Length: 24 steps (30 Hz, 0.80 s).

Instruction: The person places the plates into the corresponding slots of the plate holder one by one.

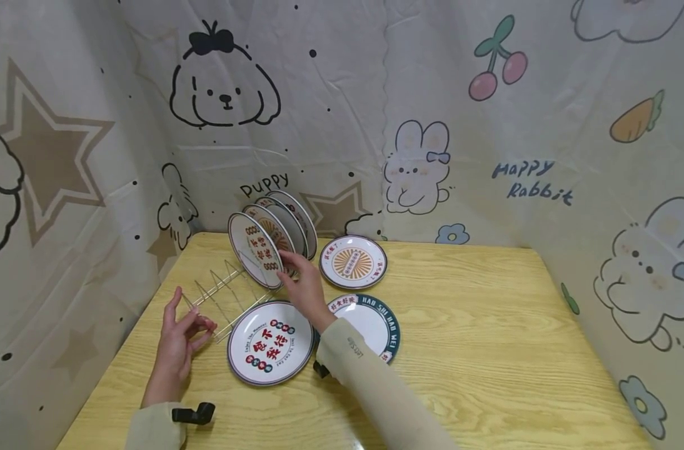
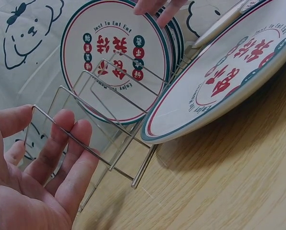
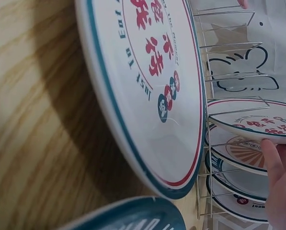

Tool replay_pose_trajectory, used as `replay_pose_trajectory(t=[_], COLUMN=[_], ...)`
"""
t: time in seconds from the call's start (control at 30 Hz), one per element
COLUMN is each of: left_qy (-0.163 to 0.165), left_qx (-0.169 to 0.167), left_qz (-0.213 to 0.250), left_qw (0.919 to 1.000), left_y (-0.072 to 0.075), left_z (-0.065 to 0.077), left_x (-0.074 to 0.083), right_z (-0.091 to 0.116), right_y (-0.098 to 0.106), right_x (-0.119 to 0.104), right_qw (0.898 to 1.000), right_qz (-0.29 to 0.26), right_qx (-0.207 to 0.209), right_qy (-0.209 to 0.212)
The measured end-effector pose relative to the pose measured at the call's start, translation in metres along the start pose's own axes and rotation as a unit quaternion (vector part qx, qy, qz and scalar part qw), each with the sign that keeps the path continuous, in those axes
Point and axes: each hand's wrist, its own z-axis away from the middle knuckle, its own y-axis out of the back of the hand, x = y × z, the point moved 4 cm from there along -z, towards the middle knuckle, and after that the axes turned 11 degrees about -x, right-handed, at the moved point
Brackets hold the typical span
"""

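Note:
My right hand point(image 1: 306, 287) pinches the right edge of a white plate point(image 1: 256, 250) with red characters, which stands upright in a wire plate rack point(image 1: 229, 312). Behind it, several more plates point(image 1: 294, 212) stand in the rack's far slots. At the rack's near end, my left hand point(image 2: 42, 167) has its fingers around the end wire, one fingertip on its top corner. A larger plate point(image 1: 271, 344) with red characters and a dark rim lies flat beside the rack. In the right wrist view, the fingers point(image 3: 274, 160) touch the standing plate's rim.
A green-rimmed plate point(image 1: 370, 325) lies partly behind my right forearm. Farther back is a small plate point(image 1: 353, 262) with an orange sunburst. All rest on a wood-grain table point(image 1: 488, 344), enclosed at the back and sides by a printed cloth point(image 1: 331, 125).

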Motion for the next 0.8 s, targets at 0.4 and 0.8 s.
replay_pose_trajectory(t=[0.4, 0.8], left_qy=[0.000, -0.007], left_qx=[-0.003, -0.014], left_qz=[-0.005, 0.008], left_qw=[1.0000, 0.9998], left_y=[-0.001, -0.001], left_z=[0.000, 0.001], left_x=[0.000, 0.000], right_z=[0.004, 0.014], right_y=[0.009, 0.047], right_x=[-0.003, 0.005], right_qw=[1.000, 0.999], right_qz=[0.006, 0.012], right_qx=[-0.019, -0.037], right_qy=[0.012, -0.022])
